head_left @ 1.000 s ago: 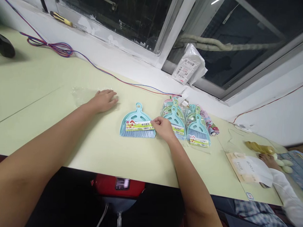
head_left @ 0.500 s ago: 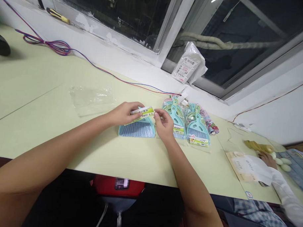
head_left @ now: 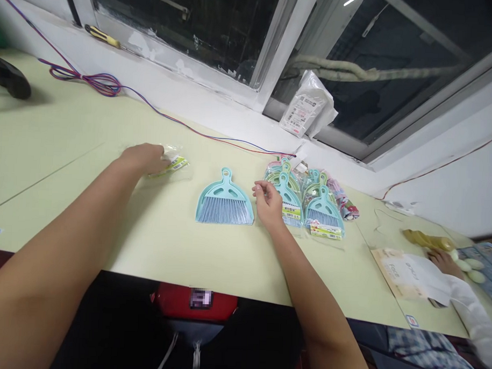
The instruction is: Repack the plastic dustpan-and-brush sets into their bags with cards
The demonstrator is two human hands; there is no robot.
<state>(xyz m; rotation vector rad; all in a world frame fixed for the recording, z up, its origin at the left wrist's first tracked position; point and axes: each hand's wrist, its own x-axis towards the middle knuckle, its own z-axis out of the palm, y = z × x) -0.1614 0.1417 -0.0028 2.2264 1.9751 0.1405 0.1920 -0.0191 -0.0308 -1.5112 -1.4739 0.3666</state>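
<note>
My left hand (head_left: 150, 158) is closed on a green-and-white label card (head_left: 177, 164), over a clear plastic bag (head_left: 184, 174) lying on the table. Part of the card and most of the bag are hidden by that hand. A light-blue dustpan with a matching brush (head_left: 225, 200) lies handle-away in front of me, bristles facing me. To its right my right hand (head_left: 268, 201) hovers or rests with loosely curled fingers, holding nothing. Just beyond it lie bagged dustpan sets (head_left: 285, 188), overlapping in two rows; the front ones carry similar labels.
Coiled red and blue wires (head_left: 100, 84) run along the wall. A screwdriver (head_left: 101, 36) lies on the sill, and a white plastic-wrapped packet (head_left: 307, 106) leans at the window. On the right, another person's hand (head_left: 445, 261) rests beside a printed paper bag (head_left: 404, 273).
My left hand has carried the label card leftward from above the dustpan to the clear bag. My right hand has let go of the card and stayed near the same spot.
</note>
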